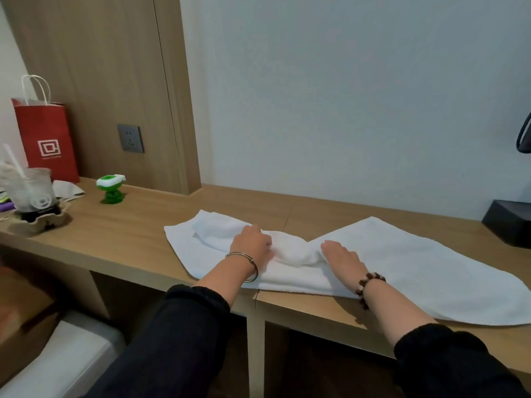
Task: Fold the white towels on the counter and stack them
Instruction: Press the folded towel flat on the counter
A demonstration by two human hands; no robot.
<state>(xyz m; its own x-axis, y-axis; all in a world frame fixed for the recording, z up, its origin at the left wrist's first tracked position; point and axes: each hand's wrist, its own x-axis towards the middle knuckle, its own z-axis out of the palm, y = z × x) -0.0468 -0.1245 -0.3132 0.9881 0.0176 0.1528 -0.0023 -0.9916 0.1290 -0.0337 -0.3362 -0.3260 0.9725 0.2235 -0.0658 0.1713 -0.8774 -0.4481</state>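
Head view: the white towel [416, 262] lies on the wooden counter [129, 234], its long axis running left to right along the near edge. The right end is spread flat and the middle is bunched into a raised twist. The left hand [253, 245] sits palm down on that bunch, fingers curled into the fabric, apparently pinching a fold. The right hand [342, 259] lies flat just beside it, fingers straight and pressing the cloth, holding nothing. Both forearms reach forward in dark sleeves
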